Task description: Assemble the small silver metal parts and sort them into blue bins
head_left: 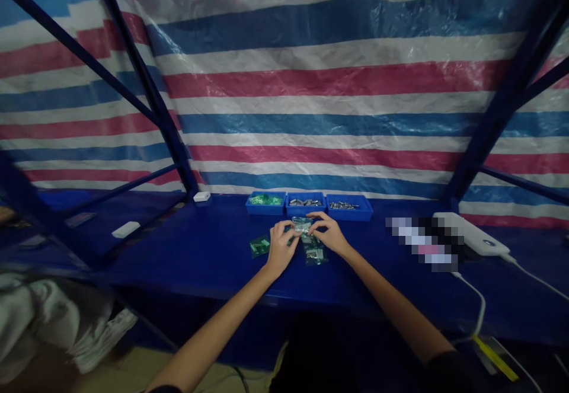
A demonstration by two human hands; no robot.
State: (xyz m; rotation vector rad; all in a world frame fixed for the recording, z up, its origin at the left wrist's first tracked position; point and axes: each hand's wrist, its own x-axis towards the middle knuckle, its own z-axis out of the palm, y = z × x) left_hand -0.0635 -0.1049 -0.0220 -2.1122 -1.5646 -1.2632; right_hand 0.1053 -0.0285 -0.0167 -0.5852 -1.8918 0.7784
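Observation:
Between my two hands is a small clear plastic bag (302,224), pinched at its left edge by my left hand (281,245) and at its right by my right hand (328,232). What the bag contains is too small to make out. Below it on the blue table lies another clear bag (315,255) with small pale pieces inside. A green-tinted bag (259,246) rests just left of my left hand. Behind my hands stand three blue bins: one with green packets (265,200), one with metal cylinders (306,203), one with small metal parts (344,205).
On the right of the blue table (200,262) sit a white device (471,234) with cables and a blurred-out object (422,245). Small white boxes (201,196) lie to the left. Blue metal posts (173,138) frame the sides, with a striped plastic sheet (320,79) behind.

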